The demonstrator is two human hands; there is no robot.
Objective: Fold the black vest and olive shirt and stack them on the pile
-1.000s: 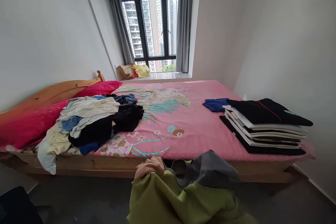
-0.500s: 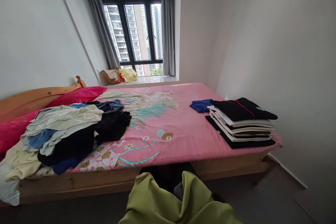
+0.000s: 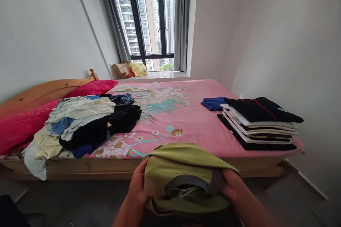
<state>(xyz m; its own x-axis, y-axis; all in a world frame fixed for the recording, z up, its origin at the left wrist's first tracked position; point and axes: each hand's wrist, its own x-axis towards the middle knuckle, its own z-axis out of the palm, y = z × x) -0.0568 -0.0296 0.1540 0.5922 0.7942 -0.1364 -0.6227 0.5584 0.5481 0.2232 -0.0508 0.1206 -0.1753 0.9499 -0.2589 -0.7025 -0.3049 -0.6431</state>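
I hold an olive-green garment (image 3: 181,165) with a grey neckband in front of the bed's near edge. My left hand (image 3: 137,184) grips its left side and my right hand (image 3: 231,186) grips its right side, fingers wrapped into the cloth. The neck opening faces me. Beyond it lies a bed with a pink flowered sheet (image 3: 186,120).
A loose heap of unfolded clothes (image 3: 82,124) lies on the bed's left, by red pillows (image 3: 29,120). A neat stack of folded shirts (image 3: 259,124) and a blue folded piece (image 3: 213,103) sit at the right. Bags (image 3: 130,69) rest on the window sill. Walls close in on both sides.
The green garment has come up from low at the frame's bottom to bed-edge height, and both my hands now show gripping it. The view shifted slightly.
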